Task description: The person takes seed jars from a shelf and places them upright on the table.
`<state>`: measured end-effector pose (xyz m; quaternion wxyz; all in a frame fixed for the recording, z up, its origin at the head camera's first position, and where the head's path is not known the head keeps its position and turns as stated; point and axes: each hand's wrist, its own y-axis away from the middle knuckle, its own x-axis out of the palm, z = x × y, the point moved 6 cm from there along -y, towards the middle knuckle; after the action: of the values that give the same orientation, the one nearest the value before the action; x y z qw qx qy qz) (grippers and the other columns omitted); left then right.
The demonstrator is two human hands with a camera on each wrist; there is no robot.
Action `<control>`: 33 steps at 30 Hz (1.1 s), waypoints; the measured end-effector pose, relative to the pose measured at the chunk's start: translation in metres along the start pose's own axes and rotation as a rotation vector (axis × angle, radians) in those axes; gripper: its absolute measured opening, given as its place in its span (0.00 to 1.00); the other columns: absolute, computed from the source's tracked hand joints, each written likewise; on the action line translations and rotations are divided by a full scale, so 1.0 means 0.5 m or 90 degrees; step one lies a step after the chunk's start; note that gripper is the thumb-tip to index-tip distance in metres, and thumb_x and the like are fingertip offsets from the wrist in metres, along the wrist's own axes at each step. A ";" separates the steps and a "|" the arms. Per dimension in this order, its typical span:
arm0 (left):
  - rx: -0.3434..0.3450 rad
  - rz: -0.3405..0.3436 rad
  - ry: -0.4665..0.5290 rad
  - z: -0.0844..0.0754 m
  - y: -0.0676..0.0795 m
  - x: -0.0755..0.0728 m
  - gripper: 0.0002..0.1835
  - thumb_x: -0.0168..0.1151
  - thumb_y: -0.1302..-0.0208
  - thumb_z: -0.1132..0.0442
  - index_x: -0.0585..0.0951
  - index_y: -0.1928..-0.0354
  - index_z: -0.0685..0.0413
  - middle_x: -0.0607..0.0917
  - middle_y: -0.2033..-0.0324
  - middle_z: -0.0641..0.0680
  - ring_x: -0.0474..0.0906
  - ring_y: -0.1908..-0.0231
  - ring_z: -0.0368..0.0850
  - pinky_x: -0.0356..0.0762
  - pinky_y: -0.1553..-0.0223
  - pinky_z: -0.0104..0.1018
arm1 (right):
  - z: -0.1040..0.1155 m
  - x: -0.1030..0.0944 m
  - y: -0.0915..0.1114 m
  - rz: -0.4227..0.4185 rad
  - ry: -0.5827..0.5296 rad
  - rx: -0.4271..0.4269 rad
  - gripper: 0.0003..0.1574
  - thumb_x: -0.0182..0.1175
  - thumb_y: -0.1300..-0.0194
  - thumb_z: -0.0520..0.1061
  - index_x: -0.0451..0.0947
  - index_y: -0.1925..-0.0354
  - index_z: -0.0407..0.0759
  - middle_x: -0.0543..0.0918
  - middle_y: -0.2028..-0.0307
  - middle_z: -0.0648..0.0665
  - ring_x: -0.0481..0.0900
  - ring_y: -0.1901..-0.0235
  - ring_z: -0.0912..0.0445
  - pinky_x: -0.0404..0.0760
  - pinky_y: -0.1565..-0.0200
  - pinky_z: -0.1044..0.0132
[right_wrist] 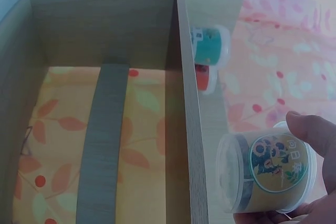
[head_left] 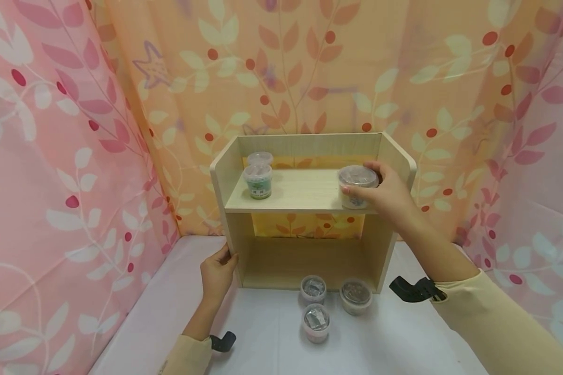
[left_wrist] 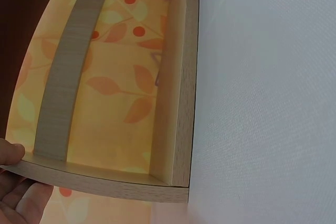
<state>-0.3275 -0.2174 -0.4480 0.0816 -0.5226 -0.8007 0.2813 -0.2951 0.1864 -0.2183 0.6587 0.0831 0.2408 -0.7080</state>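
Note:
A small clear tub with a flower label (right_wrist: 277,163) is at the right end of the upper board of a pale wooden shelf (head_left: 305,187). My right hand (head_left: 391,195) grips it around the sides, thumb on one side and fingers on the other. The base of the tub is right at the board in the head view. With thumb and fingers, my left hand (head_left: 217,273) holds the front edge of the shelf's left side panel (left_wrist: 105,180), low down. At the left end of the same board stand a green-labelled tub (head_left: 259,182) and another tub (head_left: 260,157) behind it.
On the white table (head_left: 258,333) before the shelf stand three lidded tubs: one at the shelf's front edge (head_left: 313,289), one nearer me (head_left: 316,324) and a wider one to the right (head_left: 355,297). Flowered curtains (head_left: 300,67) hang behind and on both sides.

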 end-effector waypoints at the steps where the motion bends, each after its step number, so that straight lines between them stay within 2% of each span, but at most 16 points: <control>1: 0.002 0.001 0.001 0.000 0.000 0.000 0.21 0.72 0.42 0.74 0.85 0.45 0.63 0.88 0.55 0.67 0.89 0.58 0.58 0.83 0.64 0.21 | -0.002 0.000 0.005 0.000 -0.002 -0.003 0.66 0.77 0.43 0.60 0.52 0.21 0.42 0.63 0.25 0.37 0.64 0.29 0.43 0.64 0.25 0.46; 8: 0.000 0.005 -0.004 0.002 0.002 -0.001 0.21 0.72 0.42 0.74 0.85 0.44 0.62 0.88 0.55 0.66 0.89 0.58 0.56 0.83 0.64 0.20 | -0.013 -0.002 0.035 0.010 -0.008 -0.017 0.63 0.77 0.42 0.58 0.53 0.21 0.41 0.64 0.27 0.37 0.67 0.32 0.43 0.67 0.27 0.45; 11: -0.001 0.007 -0.005 0.002 0.002 -0.001 0.22 0.72 0.42 0.74 0.85 0.44 0.62 0.88 0.55 0.66 0.89 0.57 0.56 0.83 0.64 0.20 | -0.017 -0.002 0.052 0.023 -0.011 -0.024 0.63 0.76 0.41 0.56 0.53 0.21 0.40 0.65 0.28 0.37 0.68 0.33 0.44 0.70 0.28 0.48; 13: -0.001 0.009 -0.002 0.001 0.003 -0.001 0.22 0.72 0.42 0.74 0.84 0.44 0.62 0.88 0.55 0.66 0.89 0.57 0.56 0.83 0.64 0.21 | -0.021 -0.003 0.064 0.029 -0.014 -0.029 0.62 0.76 0.40 0.55 0.53 0.21 0.40 0.65 0.28 0.37 0.68 0.33 0.44 0.73 0.30 0.56; 16: -0.004 0.011 0.003 -0.001 0.003 -0.001 0.22 0.72 0.42 0.74 0.84 0.44 0.62 0.88 0.55 0.67 0.89 0.57 0.56 0.83 0.64 0.21 | -0.029 -0.006 0.081 0.034 -0.019 -0.034 0.61 0.76 0.40 0.54 0.53 0.21 0.40 0.65 0.29 0.38 0.68 0.32 0.45 0.76 0.37 0.73; 19: -0.008 0.010 0.008 -0.002 0.003 0.000 0.22 0.72 0.42 0.74 0.84 0.44 0.62 0.88 0.55 0.67 0.89 0.57 0.56 0.84 0.63 0.22 | -0.039 -0.008 0.096 0.036 -0.036 -0.039 0.60 0.76 0.40 0.52 0.53 0.22 0.39 0.65 0.29 0.37 0.68 0.33 0.46 0.74 0.45 0.84; 26: -0.020 0.012 0.007 -0.002 0.001 0.002 0.22 0.72 0.41 0.74 0.84 0.43 0.62 0.88 0.54 0.66 0.89 0.56 0.56 0.84 0.63 0.23 | -0.074 -0.013 0.132 0.042 -0.043 -0.034 0.58 0.75 0.38 0.49 0.53 0.22 0.39 0.64 0.29 0.37 0.67 0.33 0.47 0.73 0.46 0.86; 33: -0.030 0.017 0.006 0.001 0.002 0.001 0.22 0.72 0.41 0.74 0.85 0.43 0.61 0.88 0.54 0.65 0.89 0.57 0.55 0.84 0.64 0.22 | -0.117 -0.006 0.160 0.046 -0.063 -0.037 0.56 0.74 0.38 0.44 0.53 0.23 0.38 0.65 0.31 0.36 0.70 0.38 0.54 0.76 0.48 0.85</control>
<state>-0.3270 -0.2165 -0.4491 0.0693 -0.5360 -0.7998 0.2612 -0.2288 0.2140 -0.2866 0.6970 0.0370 0.2252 -0.6797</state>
